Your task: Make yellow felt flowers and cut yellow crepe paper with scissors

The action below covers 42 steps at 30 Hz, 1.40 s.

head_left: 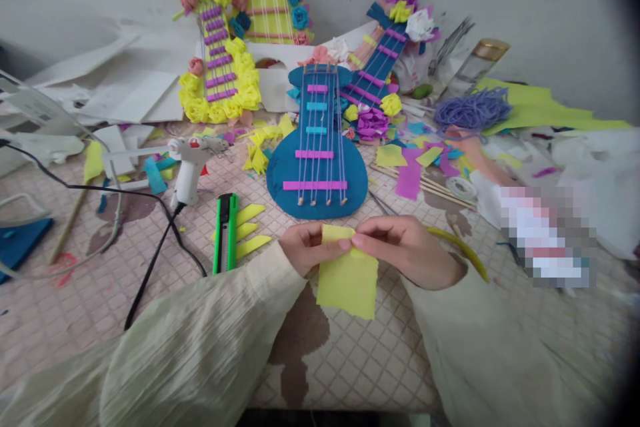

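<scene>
A piece of yellow crepe paper [347, 287] hangs between my hands, its top edge pinched and slightly folded. My left hand [307, 248] grips its upper left side, thumb laid across the front. On the upper right edge, my right hand [405, 250] closes thumb and fingers, and the two thumbs nearly meet. Just beyond lies a blue paper guitar [280, 170] with purple strings and pink and light-blue strips. Left of my left hand are a green utility knife [227, 233] and several yellow paper strips [247, 231].
A white glue gun [189, 170] with a black cord stands at left. Decorated paper instruments, one with yellow flowers [245, 77], lean at the back. Purple yarn [473, 110], paper scraps [410, 177], wooden sticks [430, 187] and a jar [483, 60] occupy the right side.
</scene>
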Available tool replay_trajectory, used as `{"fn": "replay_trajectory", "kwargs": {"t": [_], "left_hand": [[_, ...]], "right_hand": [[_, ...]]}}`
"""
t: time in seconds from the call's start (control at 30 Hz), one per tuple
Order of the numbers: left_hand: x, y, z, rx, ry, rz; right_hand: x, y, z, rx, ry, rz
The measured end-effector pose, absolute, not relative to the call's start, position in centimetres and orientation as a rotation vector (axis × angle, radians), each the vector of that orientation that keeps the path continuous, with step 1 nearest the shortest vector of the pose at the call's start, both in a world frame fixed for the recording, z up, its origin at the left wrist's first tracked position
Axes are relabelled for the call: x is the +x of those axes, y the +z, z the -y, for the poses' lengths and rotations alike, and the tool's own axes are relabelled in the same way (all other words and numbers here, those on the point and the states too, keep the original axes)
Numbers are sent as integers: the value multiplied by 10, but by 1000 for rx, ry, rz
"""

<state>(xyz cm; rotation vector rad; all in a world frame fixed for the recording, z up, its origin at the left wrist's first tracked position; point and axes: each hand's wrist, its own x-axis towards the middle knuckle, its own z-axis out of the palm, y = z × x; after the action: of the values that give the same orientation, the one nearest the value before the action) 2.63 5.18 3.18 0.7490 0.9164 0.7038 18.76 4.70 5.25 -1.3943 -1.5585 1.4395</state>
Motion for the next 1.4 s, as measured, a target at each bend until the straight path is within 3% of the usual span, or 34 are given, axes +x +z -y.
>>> {"fn": "replay_trajectory", "kwargs": {"t": [0.4,1.4], "left_hand": [[27,33,-48,1072,1110,-909],[21,32,-46,1547,1082,-862]], "right_hand": [[189,52,-49,-1356,1566,1381],[191,52,-50,-1345,1527,1427]]}}
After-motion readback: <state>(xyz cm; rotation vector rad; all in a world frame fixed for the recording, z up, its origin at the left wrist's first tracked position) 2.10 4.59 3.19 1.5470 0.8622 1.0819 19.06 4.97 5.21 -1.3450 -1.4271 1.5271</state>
